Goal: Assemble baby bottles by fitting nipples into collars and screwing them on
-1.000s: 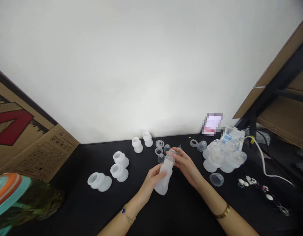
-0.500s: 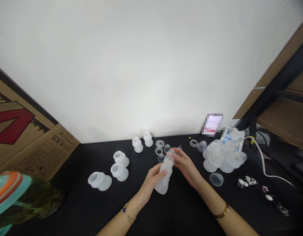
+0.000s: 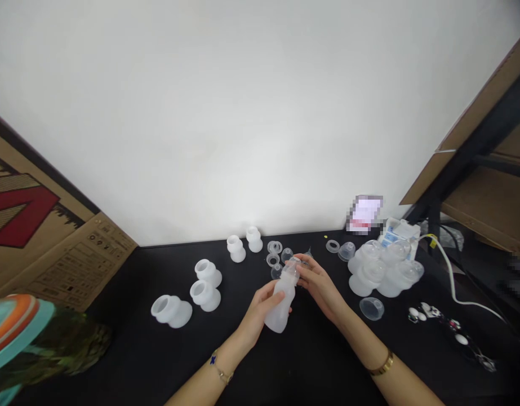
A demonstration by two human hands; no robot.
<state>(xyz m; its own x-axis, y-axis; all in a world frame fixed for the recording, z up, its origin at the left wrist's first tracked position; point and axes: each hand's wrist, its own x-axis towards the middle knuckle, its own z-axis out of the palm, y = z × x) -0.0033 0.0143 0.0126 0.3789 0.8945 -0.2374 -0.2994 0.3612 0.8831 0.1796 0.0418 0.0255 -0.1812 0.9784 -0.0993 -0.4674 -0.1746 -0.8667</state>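
My left hand (image 3: pixel 258 312) is wrapped round the body of a frosted white baby bottle (image 3: pixel 280 307), held tilted above the black table (image 3: pixel 128 355). My right hand (image 3: pixel 316 282) has its fingers closed on the clear cap (image 3: pixel 290 268) at the bottle's top. Both wrists wear thin gold bracelets. Just beyond the cap lie small clear rings and domes (image 3: pixel 274 254).
Several open frosted bottles (image 3: pixel 207 285) lie and stand to the left. A cluster of capped bottles (image 3: pixel 384 269) sits to the right, with a loose clear cap (image 3: pixel 372 308) beside it. A cardboard box (image 3: pixel 40 237) is far left; a white cable (image 3: pixel 452 279) and shelf (image 3: pixel 475 163) right.
The bottle has shifted slightly up and left in my hands; my right fingers have turned a little on the cap. Everything else stays put.
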